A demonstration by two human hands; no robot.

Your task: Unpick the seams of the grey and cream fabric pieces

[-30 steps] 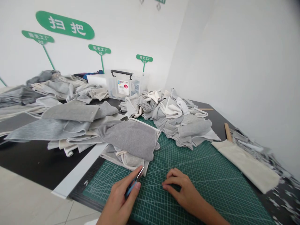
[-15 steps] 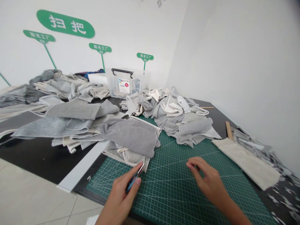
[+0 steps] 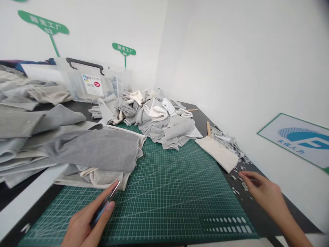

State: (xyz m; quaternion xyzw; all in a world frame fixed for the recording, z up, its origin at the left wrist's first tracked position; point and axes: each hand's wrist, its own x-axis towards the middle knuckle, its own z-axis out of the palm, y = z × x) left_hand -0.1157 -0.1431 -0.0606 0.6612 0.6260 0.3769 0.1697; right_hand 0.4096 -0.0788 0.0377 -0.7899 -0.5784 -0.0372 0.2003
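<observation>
My left hand (image 3: 84,219) is closed around a small pair of thread snips (image 3: 114,190) with a blue and dark handle, its metal tip pointing forward. The tip lies by the near corner of a folded grey cloth piece (image 3: 102,149), which rests on the green cutting mat (image 3: 174,185). Off the mat's right edge, my right hand (image 3: 269,195) hovers above the black table, thumb and forefinger pinched together. Whatever may be between those fingertips is too small to make out. Small pale scraps (image 3: 244,186) lie just beside them.
A heap of grey and cream cloth (image 3: 167,120) sits at the mat's far edge. Stacked cloth pieces (image 3: 20,123) cover the left. Behind stands a clear plastic box (image 3: 74,85). A cream cloth strip (image 3: 218,152) and a pile of trimmings (image 3: 226,139) lie at right, near the wall.
My right hand has moved from over the mat to the scraps at the right. The view has turned right. My left hand keeps holding the snips near the grey cloth.
</observation>
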